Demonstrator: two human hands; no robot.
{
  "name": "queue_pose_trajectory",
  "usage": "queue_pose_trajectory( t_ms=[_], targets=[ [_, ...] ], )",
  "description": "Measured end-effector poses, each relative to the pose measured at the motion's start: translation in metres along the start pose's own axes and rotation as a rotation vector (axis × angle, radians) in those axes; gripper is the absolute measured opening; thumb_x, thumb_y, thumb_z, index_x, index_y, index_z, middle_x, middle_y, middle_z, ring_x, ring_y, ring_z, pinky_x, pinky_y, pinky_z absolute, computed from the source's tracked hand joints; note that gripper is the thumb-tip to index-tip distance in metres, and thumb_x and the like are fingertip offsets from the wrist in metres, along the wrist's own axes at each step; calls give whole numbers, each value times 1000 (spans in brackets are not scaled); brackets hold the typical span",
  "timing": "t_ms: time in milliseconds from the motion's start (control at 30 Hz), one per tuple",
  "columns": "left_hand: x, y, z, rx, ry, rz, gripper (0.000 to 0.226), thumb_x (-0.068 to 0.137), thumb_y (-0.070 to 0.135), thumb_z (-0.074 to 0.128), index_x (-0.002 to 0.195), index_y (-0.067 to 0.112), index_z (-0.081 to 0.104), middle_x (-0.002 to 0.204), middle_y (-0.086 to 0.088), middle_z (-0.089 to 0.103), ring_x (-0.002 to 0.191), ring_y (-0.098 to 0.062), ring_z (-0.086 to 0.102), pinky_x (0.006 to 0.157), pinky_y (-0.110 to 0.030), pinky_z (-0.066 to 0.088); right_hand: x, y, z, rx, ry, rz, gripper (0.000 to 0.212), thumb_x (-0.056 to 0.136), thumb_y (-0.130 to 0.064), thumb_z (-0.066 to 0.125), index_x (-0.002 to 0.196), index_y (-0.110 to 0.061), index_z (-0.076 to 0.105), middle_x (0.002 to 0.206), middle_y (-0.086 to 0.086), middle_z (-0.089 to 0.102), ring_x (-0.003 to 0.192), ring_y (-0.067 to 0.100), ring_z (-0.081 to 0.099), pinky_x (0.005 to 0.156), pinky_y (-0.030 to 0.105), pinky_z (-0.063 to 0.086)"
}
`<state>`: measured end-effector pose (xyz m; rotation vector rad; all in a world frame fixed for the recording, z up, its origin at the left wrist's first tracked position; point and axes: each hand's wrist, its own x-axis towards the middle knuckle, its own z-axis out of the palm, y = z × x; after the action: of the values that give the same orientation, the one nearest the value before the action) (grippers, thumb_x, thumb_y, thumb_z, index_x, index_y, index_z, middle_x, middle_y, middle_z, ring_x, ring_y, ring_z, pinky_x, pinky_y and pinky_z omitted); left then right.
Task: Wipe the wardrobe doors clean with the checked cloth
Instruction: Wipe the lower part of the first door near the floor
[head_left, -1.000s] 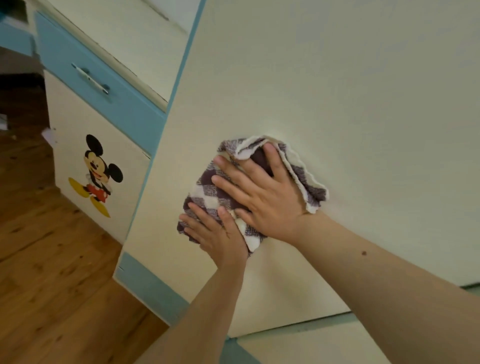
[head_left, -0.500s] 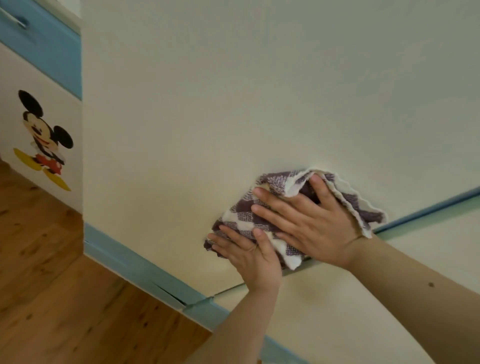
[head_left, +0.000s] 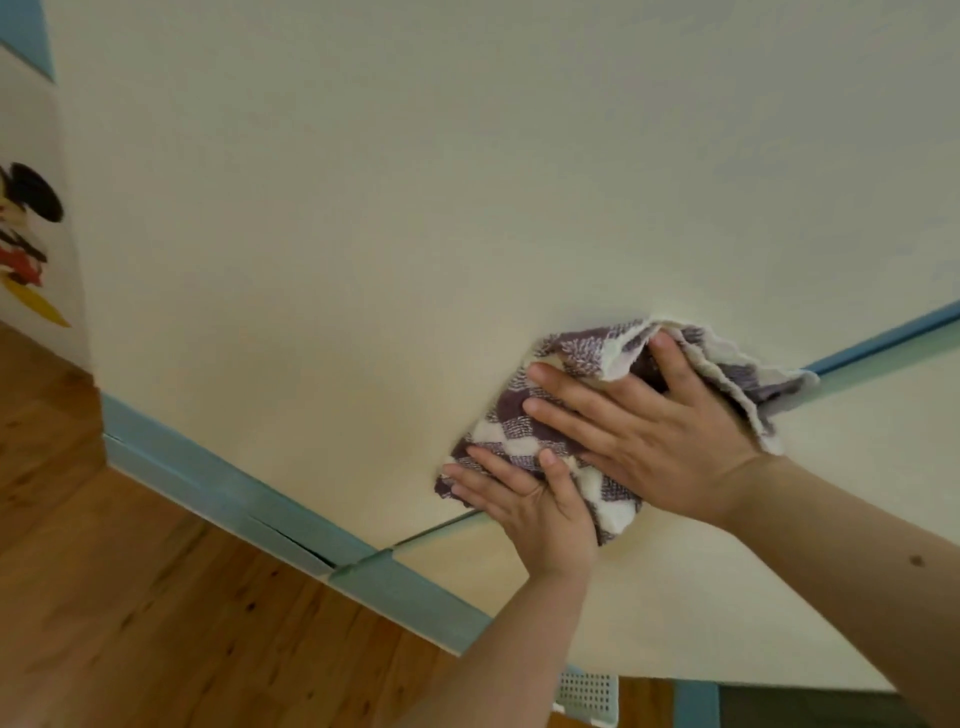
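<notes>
Mid-wipe, low on the cream door (head_left: 363, 208), both hands flat on the cloth (head_left: 514, 415).

Far left I could see a cartoon sticker (head_left: 28, 244) and the wood floor (head_left: 130, 597). The left hand (head_left: 540, 514) pressed the cloth's lower corner, fingers straight and close together. The right hand (head_left: 654, 441) lay across its middle, fingers spread, one under a loose fold. Neither hand gripped; the cloth was pinned between palms and panel, right at the seam to the next door. I'd judge that panel came next, calling for steady pressure so the cloth wouldn't slip.
</notes>
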<state>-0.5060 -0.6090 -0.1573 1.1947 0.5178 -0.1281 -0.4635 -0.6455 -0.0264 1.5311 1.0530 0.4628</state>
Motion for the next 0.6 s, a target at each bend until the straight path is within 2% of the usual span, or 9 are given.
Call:
queue_pose_trajectory(
  t_ms=[100,167,267,333,367,433,500,600],
  targets=[
    [8,1,-7,-70,-23,-79,92,62,83,0,130,29,-30,145,-3,-39,138,-25,-28,114,-38,-12,12,-11,3,17,-21,-36,49,91,-30,28,140,-21,32,149,-5,25,127,22,32,113,55,-9],
    [17,1,-16,-114,-20,-154,88,70,69,9,137,26,-27,148,-5,-35,139,-25,-26,114,-37,-10,23,-24,6,43,-27,-27,43,98,-20,13,138,-21,31,145,-5,24,126,21,33,113,54,-11],
    [38,-1,-38,-126,16,-154,83,75,56,15,140,24,-26,148,-5,-35,139,-25,-25,113,-37,-9,45,-41,12,33,18,-7,50,98,-14,-1,137,-21,29,145,-6,24,127,20,32,113,54,-12],
    [55,-5,-53,-83,61,-127,83,76,54,15,140,22,-26,148,-6,-35,139,-25,-25,114,-37,-9,65,-48,12,54,42,0,47,99,-16,3,137,-21,30,146,-11,31,127,20,31,114,54,-11],
    [63,-5,-60,-72,84,-113,84,75,56,14,140,21,-26,149,-6,-34,140,-24,-24,115,-37,-9,76,-49,11,75,47,-6,42,99,-19,11,136,-21,30,145,-14,34,128,19,31,114,53,-11],
    [76,-2,-74,-94,125,-96,91,68,65,8,141,21,-25,149,-5,-33,140,-23,-24,114,-36,-10,100,-52,8,71,64,-20,46,90,-27,24,136,-20,29,142,-17,36,129,19,29,113,53,-12],
    [87,2,-87,-108,160,-75,98,61,68,4,142,22,-24,150,-5,-32,140,-22,-23,115,-36,-10,121,-52,6,70,97,-27,51,86,-28,27,136,-21,35,141,-15,40,129,20,28,113,53,-12],
    [107,7,-113,-70,189,-21,97,63,68,5,143,19,-22,151,-7,-30,140,-22,-23,114,-36,-11,151,-52,-1,104,115,-31,52,85,-27,28,134,-22,45,138,-10,49,129,20,29,114,51,-12]
  ],
)
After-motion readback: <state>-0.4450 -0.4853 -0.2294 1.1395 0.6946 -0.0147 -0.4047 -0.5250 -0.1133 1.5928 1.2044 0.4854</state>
